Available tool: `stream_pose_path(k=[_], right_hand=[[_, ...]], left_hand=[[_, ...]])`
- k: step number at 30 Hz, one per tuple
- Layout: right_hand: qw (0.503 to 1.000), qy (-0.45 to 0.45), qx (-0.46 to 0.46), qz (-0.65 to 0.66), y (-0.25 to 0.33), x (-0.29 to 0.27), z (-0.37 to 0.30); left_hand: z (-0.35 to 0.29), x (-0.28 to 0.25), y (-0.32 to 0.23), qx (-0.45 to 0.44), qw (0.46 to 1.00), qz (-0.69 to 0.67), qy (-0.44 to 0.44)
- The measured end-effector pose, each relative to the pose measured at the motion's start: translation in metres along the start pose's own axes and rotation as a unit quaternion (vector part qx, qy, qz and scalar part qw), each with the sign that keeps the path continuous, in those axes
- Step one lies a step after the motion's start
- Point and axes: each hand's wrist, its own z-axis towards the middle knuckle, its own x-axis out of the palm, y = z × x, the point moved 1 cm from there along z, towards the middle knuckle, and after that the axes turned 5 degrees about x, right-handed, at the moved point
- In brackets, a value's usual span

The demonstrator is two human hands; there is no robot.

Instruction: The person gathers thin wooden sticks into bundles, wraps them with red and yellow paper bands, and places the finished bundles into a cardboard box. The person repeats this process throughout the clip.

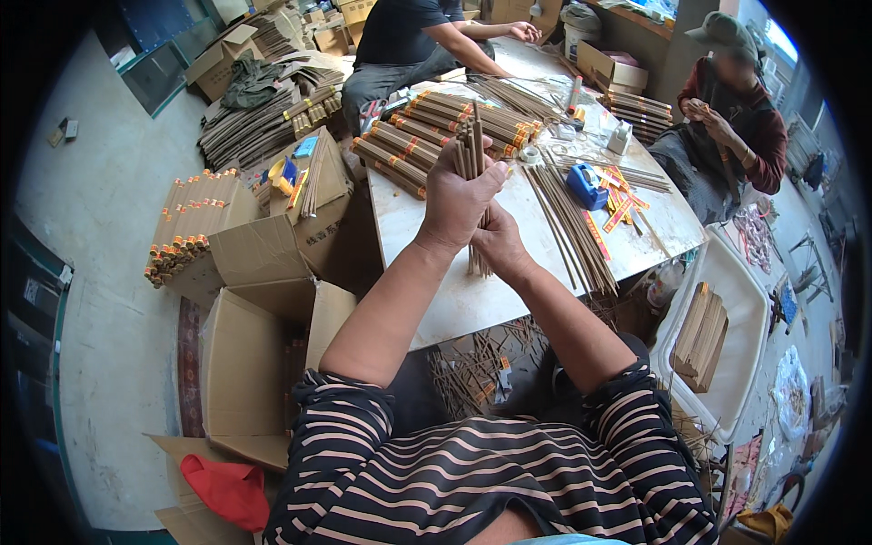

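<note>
Above the near edge of the white table (413, 304), I hold an upright bundle of thin brown incense sticks (470, 150). My left hand (454, 204) is wrapped round its upper part, thumb across the front. Lower down, my right hand (500, 238) closes round the same bundle, and the stick ends come out below it. Finished bundles with red and yellow labels (395, 150) lie in a pile beyond my hands. Loose incense sticks (565, 227) are spread to the right, beside a blue tape dispenser (586, 186) and a scatter of red and yellow paper labels (625, 202).
An open cardboard box (245, 363) stands at my left, near stacked labelled bundles (191, 218). At the right is a white plastic tub (727, 400) with brown sticks in it. One person (400, 41) sits across the table, another (736, 118) at the far right. Broken sticks (463, 372) litter the floor.
</note>
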Motion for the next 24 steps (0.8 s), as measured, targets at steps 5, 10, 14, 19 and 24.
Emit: stream_pose_path(k=[5,10,14,19,24], right_hand=[[0.999,0.032,0.009,0.031,0.012,0.003,-0.007],[0.998,0.041,0.031,-0.02,0.0,-0.001,-0.004],[0.998,0.053,0.03,0.001,-0.007,-0.001,-0.004],[0.996,0.058,0.066,-0.023,-0.023,-0.004,0.0],[0.999,0.035,0.023,-0.023,-0.033,0.003,-0.008]], left_hand=[[0.0,0.003,-0.014,0.044,0.999,0.013,0.015],[-0.001,-0.008,0.004,0.0,1.0,-0.008,0.017],[-0.001,-0.008,-0.001,-0.024,1.0,-0.011,0.017],[-0.002,-0.013,0.004,-0.03,0.999,-0.015,0.026],[-0.006,-0.014,-0.002,-0.008,0.999,0.003,-0.035]])
